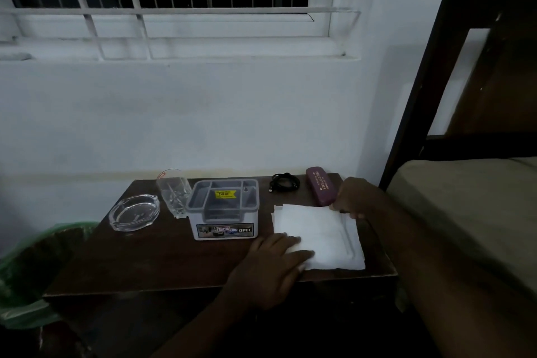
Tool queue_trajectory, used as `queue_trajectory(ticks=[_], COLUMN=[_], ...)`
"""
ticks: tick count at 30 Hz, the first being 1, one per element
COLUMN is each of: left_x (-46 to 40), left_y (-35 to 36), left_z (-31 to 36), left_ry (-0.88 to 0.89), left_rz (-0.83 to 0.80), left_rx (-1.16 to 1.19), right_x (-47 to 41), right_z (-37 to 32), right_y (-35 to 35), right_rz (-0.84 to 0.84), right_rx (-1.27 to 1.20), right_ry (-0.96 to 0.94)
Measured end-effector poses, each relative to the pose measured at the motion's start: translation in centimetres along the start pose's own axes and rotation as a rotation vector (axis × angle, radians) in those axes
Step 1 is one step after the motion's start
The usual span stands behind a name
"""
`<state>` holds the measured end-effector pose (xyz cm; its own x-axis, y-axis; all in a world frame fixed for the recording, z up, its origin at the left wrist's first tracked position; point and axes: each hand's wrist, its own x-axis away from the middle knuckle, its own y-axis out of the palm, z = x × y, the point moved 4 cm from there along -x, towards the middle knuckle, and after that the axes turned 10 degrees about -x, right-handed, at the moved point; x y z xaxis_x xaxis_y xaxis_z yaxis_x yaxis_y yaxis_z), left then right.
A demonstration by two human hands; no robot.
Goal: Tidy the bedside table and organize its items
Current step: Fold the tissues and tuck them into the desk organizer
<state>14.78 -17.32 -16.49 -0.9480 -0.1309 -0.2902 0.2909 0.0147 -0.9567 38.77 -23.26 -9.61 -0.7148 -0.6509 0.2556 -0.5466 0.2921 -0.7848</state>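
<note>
Your white square tissue sheet [318, 237] lies flat at the near right of the dark wooden tabletop [162, 264], its near edge close to the tabletop's front lip. Your left hand [273, 263] rests on its near-left corner with fingers straight and spread, pressing it down, which looks meant to anchor the sheet. Your right hand [353, 197] is at the far-right corner with fingers curled, pinching that edge, apparently ready to lift or fold it over; a second layer shows along the right side, so a fold is likely in hand.

Just beyond the right hand, the maroon oblong spectacle case [321, 186] lies along the far right, close to the tissue's far corner. To its left, the coiled black cable [284, 182] sits at the far edge, apart from the sheet. The grey plastic compartment organiser box [222, 209] stands just left of the tissue with a narrow gap between. Further left are the clear drinking glass [174, 190], touching or nearly touching the box, and the clear glass ashtray [134, 212].

Your open room is the bare near-left stretch of tabletop. The right edge is tight against the bed frame [412, 113], so fold inward, toward the left. A green-lined bin [35, 267] stands below the left edge.
</note>
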Motion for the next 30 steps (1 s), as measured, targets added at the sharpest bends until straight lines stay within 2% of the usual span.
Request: queue_trajectory(ticks=[12, 19, 24, 30], left_x=[0.1, 0.0, -0.1, -0.2], left_y=[0.0, 0.3, 0.2, 0.6], left_z=[0.0, -0.2, -0.2, -0.4], left_ry=[-0.019, -0.026, -0.046, -0.072], left_rz=[0.023, 0.021, 0.015, 0.045], left_rx=[0.011, -0.002, 0.033, 0.036], right_x=[-0.3, 0.3, 0.9, 1.9], right_z=[-0.6, -1.3, -1.7, -2.3], right_y=[1.8, 1.5, 1.5, 1.2], right_rz=[-0.110, -0.125, -0.189, -0.221], right_rx=[-0.045, -0.157, -0.053, 0.013], right_ry=[0.053, -0.048, -0.101, -0.283])
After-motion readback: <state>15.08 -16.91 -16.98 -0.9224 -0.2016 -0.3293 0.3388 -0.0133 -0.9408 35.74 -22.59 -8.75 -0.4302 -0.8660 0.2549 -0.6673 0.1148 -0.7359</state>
